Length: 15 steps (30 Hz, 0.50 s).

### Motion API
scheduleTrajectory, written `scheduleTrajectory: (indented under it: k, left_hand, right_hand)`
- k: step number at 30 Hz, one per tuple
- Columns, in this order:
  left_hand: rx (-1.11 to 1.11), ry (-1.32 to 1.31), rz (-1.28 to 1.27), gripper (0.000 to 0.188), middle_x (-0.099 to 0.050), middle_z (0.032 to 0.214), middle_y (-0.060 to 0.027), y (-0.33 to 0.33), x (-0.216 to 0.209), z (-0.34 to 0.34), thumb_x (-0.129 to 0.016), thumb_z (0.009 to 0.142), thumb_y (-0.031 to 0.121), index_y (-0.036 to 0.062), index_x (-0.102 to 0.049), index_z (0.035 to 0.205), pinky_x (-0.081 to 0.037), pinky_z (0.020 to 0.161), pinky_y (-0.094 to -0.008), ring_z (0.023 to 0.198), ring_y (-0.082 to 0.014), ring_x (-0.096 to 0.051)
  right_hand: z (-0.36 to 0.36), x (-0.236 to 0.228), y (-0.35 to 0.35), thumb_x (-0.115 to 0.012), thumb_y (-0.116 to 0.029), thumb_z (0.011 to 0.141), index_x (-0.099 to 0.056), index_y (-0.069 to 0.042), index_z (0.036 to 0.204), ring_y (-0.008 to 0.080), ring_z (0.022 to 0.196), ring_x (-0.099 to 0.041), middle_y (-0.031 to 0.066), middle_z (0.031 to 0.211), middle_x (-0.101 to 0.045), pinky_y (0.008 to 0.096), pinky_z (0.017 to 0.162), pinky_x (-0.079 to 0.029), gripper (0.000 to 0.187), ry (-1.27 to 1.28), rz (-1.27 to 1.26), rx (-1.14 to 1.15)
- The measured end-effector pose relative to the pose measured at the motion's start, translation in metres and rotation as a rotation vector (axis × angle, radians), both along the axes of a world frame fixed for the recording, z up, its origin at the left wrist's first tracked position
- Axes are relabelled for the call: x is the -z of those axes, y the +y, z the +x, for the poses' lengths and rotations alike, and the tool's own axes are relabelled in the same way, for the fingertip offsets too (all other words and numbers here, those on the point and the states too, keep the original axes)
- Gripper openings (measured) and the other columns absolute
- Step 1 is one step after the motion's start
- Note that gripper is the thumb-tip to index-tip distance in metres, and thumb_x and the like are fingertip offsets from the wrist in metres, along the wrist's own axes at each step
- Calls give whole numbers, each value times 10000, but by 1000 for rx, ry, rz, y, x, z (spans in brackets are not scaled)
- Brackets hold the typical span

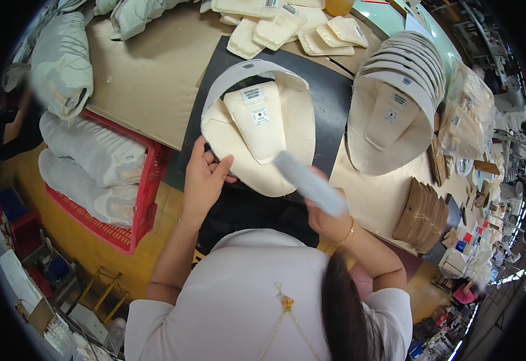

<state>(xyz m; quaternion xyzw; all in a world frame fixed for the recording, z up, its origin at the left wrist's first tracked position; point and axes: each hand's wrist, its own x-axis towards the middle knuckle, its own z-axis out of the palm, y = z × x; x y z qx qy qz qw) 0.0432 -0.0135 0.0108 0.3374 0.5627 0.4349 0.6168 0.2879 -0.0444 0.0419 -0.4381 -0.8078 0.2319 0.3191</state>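
Note:
A cream fabric shell with a grey band across its far rim rests on a black mat in front of me. Inside it lies a cream padded insert bearing two white labels. My left hand is closed on the shell's near left edge, thumb on the inside and fingers around the outside. In my right hand is a smooth, long grey-blue bar, blurred; its kind cannot be told. The bar's far end is over the lower end of the insert; whether they touch is unclear.
Nested shells stand to the right, with a stack of brown card-like pieces nearer. Loose cream pads lie at the back. At left, a red basket holds wrapped pale pieces; another pale laced piece sits on the table's left edge.

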Motion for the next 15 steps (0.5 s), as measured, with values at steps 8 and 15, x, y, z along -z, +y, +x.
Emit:
scheduleTrajectory:
  k: [8,15]
  left_hand:
    - [-15,56,18,518,-648,950,-133,-7,12,-3,-579,911,-1,-60,-314,1351,-546,583,-220,719,-109,-633]
    - [7,79,89,559,-633,830,-99,-4,4,-19,-574,886,-34,-36,-318,1382,-485,522,-227,592,-114,-594]
  right_hand:
    - [-11,-14,2,-494,-205,956,-359,-106,1428,341,667,-632,138,864,-648,439,605,-521,501,-36,-261,-3]
    - [-1,-21,23,-504,-239,963,-406,-145,1402,362,928,-639,169,1108,-646,428,727,-531,460,-220,-400,45]
